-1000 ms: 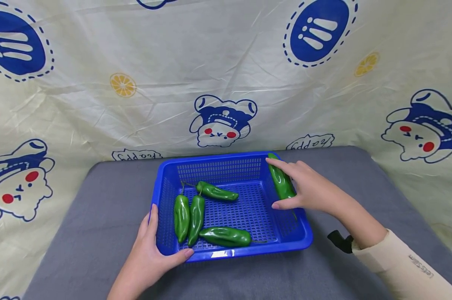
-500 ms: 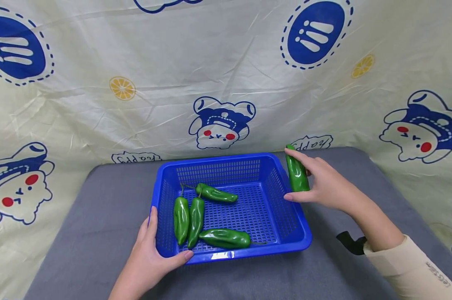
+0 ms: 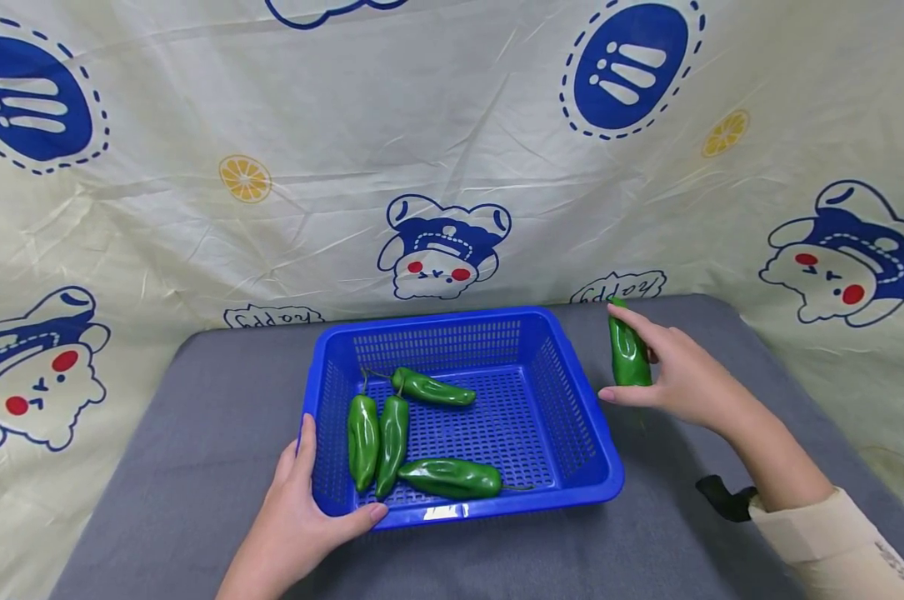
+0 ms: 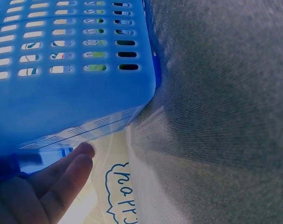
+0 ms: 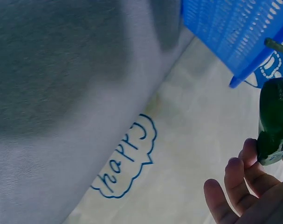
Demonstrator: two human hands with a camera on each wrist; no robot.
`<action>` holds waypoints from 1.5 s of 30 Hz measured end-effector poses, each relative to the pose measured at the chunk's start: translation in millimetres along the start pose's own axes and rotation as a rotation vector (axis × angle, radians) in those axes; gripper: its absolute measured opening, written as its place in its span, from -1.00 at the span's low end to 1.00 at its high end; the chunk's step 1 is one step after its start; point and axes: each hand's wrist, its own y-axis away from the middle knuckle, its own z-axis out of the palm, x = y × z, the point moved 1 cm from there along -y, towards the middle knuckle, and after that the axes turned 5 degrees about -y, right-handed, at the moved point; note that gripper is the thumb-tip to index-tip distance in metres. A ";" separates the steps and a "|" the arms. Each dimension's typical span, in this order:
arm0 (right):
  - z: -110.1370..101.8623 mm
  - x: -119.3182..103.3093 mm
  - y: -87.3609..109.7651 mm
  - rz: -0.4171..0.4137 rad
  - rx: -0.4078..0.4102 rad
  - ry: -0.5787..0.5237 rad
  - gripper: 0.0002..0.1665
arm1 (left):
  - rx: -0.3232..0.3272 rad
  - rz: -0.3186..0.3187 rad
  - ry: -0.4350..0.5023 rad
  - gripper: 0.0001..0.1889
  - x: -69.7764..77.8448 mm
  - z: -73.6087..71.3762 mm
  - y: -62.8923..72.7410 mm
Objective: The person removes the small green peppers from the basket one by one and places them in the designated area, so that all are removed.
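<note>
In the head view, my left hand [image 3: 290,496] grips the front left corner of a blue plastic basket [image 3: 496,503], thumb over the front rim and fingers along the outer left side. My right hand [image 3: 684,375] holds a glossy green pepper [image 3: 628,354] between thumb and fingers, off to the basket's right. The right wrist view shows that pepper [image 5: 274,112] with its stem towards the basket wall. Inside the basket lie several more green peppers: two side by side at the left [image 3: 363,442], one behind [image 3: 432,387], one along the front [image 3: 452,477].
A grey cloth-covered table [image 3: 219,400] lies under the basket, with bare cloth on both sides of it. Behind stands a pale curtain [image 3: 332,225] printed with cartoon bears. A black strap [image 3: 721,497] juts from the right wrist beside a cream sleeve [image 3: 819,533].
My right hand has carried its pepper from inside the basket's right wall, over the rim and out to the right. My left hand, the basket and the other peppers stay put.
</note>
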 end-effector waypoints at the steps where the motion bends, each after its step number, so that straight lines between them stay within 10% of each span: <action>1: -0.4 2.0 1.0 0.009 -0.005 0.002 0.31 | -0.001 -0.001 -0.001 0.46 0.1 0.0 0.1; 15: 8.4 33.8 13.7 0.106 -0.055 0.049 0.34 | 0.020 -0.017 -0.041 0.48 0.8 0.7 0.3; 26: 22.3 58.0 19.8 0.192 -0.104 0.124 0.33 | 0.088 -0.007 0.110 0.41 -2.0 4.1 4.0; 37: 23.5 76.2 27.9 0.241 -0.156 0.194 0.36 | 0.073 -0.052 -0.064 0.39 -5.5 2.7 6.9; 45: 28.7 84.0 31.5 0.315 -0.251 0.255 0.39 | 0.050 -0.001 -0.019 0.41 -10.9 3.0 8.2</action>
